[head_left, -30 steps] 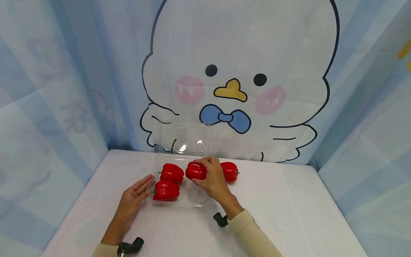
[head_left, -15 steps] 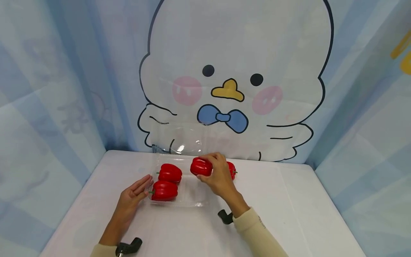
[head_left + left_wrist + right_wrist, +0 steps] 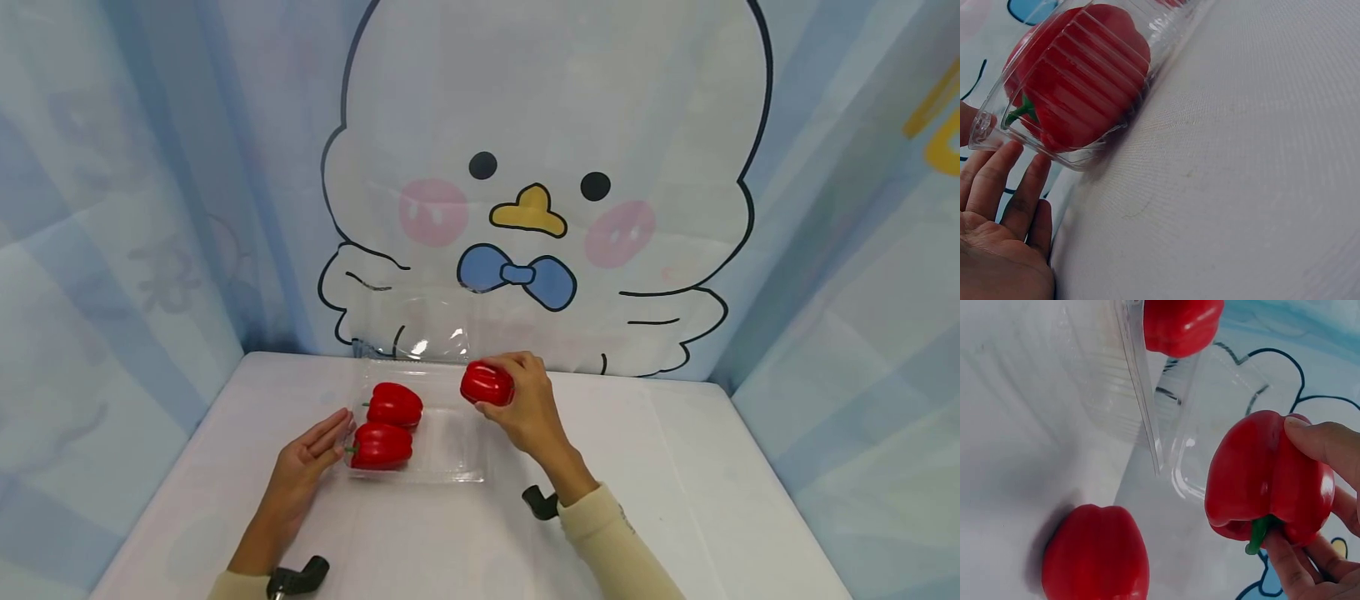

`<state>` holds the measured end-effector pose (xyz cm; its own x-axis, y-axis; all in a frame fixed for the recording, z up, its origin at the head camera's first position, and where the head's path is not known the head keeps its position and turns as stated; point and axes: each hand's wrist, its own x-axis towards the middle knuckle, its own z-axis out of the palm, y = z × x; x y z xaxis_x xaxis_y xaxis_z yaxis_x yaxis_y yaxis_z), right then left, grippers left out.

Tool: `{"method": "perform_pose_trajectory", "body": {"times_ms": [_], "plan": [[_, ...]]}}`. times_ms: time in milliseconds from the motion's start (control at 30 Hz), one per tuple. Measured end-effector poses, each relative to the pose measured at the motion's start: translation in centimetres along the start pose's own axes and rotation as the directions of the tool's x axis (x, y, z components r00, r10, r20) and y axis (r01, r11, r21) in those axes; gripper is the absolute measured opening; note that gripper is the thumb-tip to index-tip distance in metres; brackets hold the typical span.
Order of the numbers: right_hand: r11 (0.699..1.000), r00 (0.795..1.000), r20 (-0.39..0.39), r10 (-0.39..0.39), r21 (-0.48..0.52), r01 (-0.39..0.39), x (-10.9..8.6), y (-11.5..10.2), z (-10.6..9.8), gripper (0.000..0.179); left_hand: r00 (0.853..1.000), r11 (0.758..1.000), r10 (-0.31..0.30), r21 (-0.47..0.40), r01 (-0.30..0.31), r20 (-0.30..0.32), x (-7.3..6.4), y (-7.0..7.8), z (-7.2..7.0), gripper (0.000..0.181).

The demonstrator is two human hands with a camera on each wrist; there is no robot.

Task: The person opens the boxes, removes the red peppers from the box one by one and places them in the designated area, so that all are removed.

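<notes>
My right hand (image 3: 528, 408) grips a red bell pepper (image 3: 486, 383) between thumb and fingers, raised over the right edge of a clear plastic clamshell box (image 3: 450, 450). The right wrist view shows the held pepper's green stem by the fingertips. Two more red bell peppers lie in the left half of the box, a back one (image 3: 394, 405) and a front one (image 3: 382, 447). My left hand (image 3: 303, 467) is at the box's left side, its straight fingers (image 3: 997, 181) right at the rim.
Another red bell pepper (image 3: 1094, 556) lies on the white table (image 3: 675, 500) beside the box, hidden behind my right hand in the head view. The box's clear lid (image 3: 427, 333) stands up at the back, against the printed curtain (image 3: 637, 108).
My right hand has lifted the pepper out from inside the box, moving it right and slightly back. It now covers the pepper on the table. The left hand stays at the box.
</notes>
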<state>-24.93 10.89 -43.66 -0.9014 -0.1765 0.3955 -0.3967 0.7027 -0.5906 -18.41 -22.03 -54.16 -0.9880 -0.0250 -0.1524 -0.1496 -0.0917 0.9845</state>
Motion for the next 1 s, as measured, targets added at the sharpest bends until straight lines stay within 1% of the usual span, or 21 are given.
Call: {"method": "perform_pose_trajectory", "body": {"times_ms": [300, 533, 767, 1000], "plan": [[1.0, 1.0, -0.011, 0.019, -0.014, -0.019, 0.2, 1.1, -1.0, 0.066, 1.0, 1.0, 0.001, 0.001, -0.001, -0.001, -0.1, 0.1, 0.0, 0.063], [0.998, 0.998, -0.023, 0.052, -0.027, -0.052, 0.2, 2.2, -2.0, 0.066, 1.0, 1.0, 0.0, 0.001, 0.0, -0.003, 0.0, 0.1, 0.0, 0.062], [0.994, 0.995, -0.013, 0.096, -0.059, -0.096, 0.0, 3.2, -2.8, 0.066, 1.0, 1.0, 0.004, 0.0, -0.004, 0.005, 0.0, 0.0, -0.1, 0.062], [0.989, 0.992, -0.01, 0.122, -0.08, -0.122, -0.3, 4.2, -3.8, 0.067, 1.0, 1.0, 0.005, 0.014, -0.005, 0.007, 0.0, 0.0, -0.1, 0.062]]}}
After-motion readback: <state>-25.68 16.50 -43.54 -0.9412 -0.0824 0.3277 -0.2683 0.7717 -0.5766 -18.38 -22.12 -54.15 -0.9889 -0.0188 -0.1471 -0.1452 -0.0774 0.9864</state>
